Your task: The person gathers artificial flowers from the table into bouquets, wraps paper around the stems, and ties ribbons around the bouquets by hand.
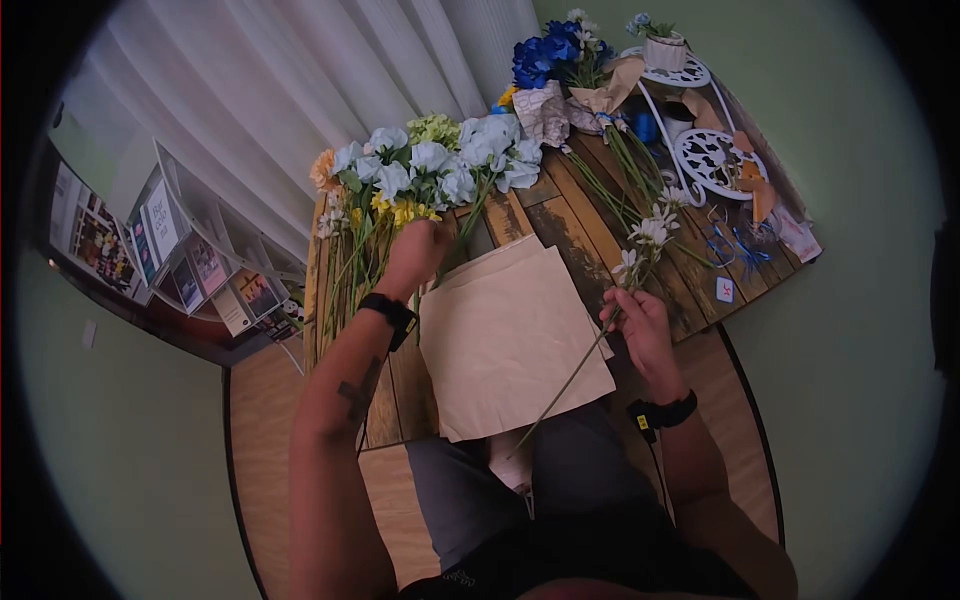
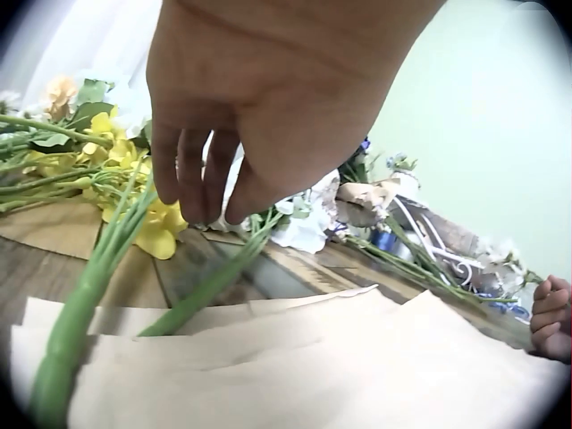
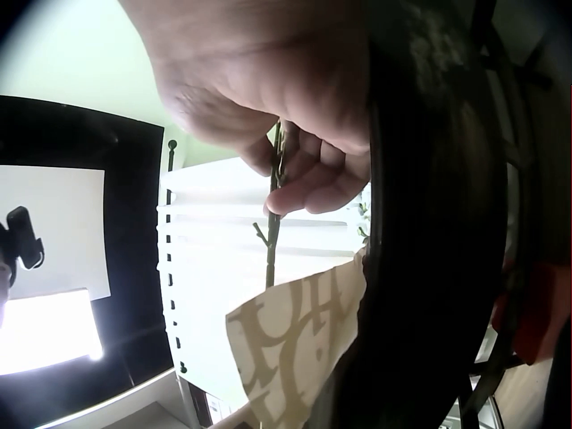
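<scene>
My right hand point(image 1: 640, 325) pinches the thin green stem of a white flower spray point(image 1: 650, 235), whose blossoms lie beyond the fingers and whose stem slants over the paper towards the lap. In the right wrist view the stem point(image 3: 272, 241) runs between thumb and fingertips. My left hand point(image 1: 415, 255) hangs over the flower stems at the far edge of the paper, fingers pointing down, close to yellow flowers point(image 2: 161, 228) and a thick green stem point(image 2: 67, 349). Nothing shows between its fingertips in the left wrist view. Brown paper sheets point(image 1: 510, 350) lie stacked before me.
Pale blue flowers point(image 1: 430, 160) line the table's back left. Wrapped dark blue flowers point(image 1: 545, 55) lie at the back. On the right stand a white metal stand point(image 1: 715, 160) and blue ribbon scraps point(image 1: 740, 245). A small card point(image 1: 725, 290) lies near the wooden table's point(image 1: 690, 312) edge.
</scene>
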A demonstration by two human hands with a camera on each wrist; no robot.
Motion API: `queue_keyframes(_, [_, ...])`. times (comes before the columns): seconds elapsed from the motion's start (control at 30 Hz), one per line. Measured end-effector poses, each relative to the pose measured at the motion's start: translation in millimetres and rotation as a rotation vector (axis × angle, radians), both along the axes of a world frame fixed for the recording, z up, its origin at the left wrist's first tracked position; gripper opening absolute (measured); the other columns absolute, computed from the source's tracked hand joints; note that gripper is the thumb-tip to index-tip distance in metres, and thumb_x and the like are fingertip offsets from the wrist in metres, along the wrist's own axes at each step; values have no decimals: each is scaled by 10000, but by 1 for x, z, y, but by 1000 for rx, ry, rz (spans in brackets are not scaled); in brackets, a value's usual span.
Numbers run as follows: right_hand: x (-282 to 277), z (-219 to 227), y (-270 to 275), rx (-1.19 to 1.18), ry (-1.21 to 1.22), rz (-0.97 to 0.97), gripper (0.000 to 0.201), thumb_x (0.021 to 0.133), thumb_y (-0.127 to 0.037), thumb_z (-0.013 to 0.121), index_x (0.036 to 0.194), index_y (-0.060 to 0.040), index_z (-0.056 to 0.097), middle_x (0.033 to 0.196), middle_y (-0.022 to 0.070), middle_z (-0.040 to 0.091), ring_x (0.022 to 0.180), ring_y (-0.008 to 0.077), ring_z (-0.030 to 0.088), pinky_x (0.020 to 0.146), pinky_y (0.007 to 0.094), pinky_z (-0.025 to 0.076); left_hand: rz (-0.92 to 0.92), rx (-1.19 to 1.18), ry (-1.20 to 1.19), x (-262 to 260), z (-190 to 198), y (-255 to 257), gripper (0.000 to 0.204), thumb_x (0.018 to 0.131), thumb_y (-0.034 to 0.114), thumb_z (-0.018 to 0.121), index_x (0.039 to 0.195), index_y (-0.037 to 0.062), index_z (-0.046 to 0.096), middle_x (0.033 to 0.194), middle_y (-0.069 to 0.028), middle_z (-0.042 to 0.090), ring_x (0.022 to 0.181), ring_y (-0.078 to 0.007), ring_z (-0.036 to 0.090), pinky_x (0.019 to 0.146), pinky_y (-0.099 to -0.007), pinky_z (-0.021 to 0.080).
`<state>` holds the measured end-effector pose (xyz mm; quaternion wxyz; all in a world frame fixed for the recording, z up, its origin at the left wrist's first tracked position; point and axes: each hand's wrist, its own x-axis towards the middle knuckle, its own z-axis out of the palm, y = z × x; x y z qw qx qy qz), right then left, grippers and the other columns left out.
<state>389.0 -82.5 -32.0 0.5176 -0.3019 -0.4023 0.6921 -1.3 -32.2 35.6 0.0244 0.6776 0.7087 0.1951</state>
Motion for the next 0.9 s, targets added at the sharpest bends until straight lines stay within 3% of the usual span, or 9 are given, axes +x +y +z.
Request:
queue_keyframes(0.03, [0, -1, 1, 2, 8, 4, 225, 1016, -169, 563, 1042, 33, 659, 868, 89, 674, 776, 139, 644, 647, 263, 491, -70, -46, 5, -7, 0, 6, 197, 858, 183, 607, 896, 26, 720, 891, -216, 697, 818, -412, 673, 737, -489, 546])
queue_keyframes(0.13, [3, -2, 4, -23, 43, 38, 220, 1013, -167, 569, 1041, 32, 659, 875, 88, 674, 789, 142, 649, 648, 267, 490, 61, -153, 212, -17, -12, 10, 186, 842, 174, 600, 904, 59, 732, 884, -208, 700, 825, -411, 676, 742, -485, 554])
queue_keyframes(0.33, [4, -2, 3, -45, 52, 79, 200, 1021, -158, 552, 1038, 16, 648, 899, 62, 664, 792, 136, 648, 652, 259, 468, 186, -117, 259, -33, -5, 3, 217, 856, 216, 584, 922, 78, 738, 870, -195, 706, 832, -408, 681, 744, -482, 562])
queue_keyframes(0.47, [5, -3, 4, -39, 66, 79, 213, 1010, -167, 574, 1038, 26, 660, 901, 81, 671, 812, 147, 655, 667, 273, 488, 145, -72, 224, -2, 5, 15, 227, 850, 251, 603, 913, 83, 742, 867, -202, 705, 831, -410, 681, 745, -489, 558])
queue_keyframes(0.53, [4, -2, 3, -54, 66, 83, 211, 1011, -166, 572, 1036, 25, 659, 899, 81, 671, 813, 148, 654, 667, 274, 488, 105, -166, 156, 21, 7, 20, 242, 828, 268, 651, 907, 56, 738, 868, -212, 703, 831, -405, 685, 749, -491, 555])
queue_keyframes(0.7, [5, 0, 2, -32, 73, 90, 215, 1014, -165, 566, 1028, 32, 653, 897, 85, 670, 813, 148, 653, 665, 272, 489, -21, -141, 160, 5, -30, 50, 289, 786, 261, 727, 898, -5, 720, 861, -230, 696, 819, -410, 680, 754, -487, 547])
queue_keyframes(0.77, [6, 0, 1, -31, 78, 87, 218, 1015, -165, 565, 1028, 34, 652, 896, 87, 671, 813, 149, 655, 665, 271, 489, -55, -97, 173, 2, -23, 51, 305, 775, 258, 747, 892, -22, 714, 846, -234, 693, 808, -412, 677, 753, -483, 543])
queue_keyframes(0.83, [5, 0, 2, -13, 90, 93, 220, 1015, -166, 564, 1027, 36, 652, 894, 88, 672, 813, 150, 658, 664, 270, 489, 58, -137, -42, -3, -5, 49, 284, 788, 251, 745, 878, -17, 720, 800, -237, 683, 784, -420, 665, 730, -477, 531])
queue_keyframes(0.9, [5, -5, 3, -6, 67, 91, 222, 1015, -166, 563, 1027, 36, 653, 891, 88, 674, 812, 153, 664, 662, 269, 490, 47, -22, 41, 0, 28, 34, 268, 800, 243, 735, 881, -13, 725, 783, -235, 679, 775, -416, 665, 719, -471, 528])
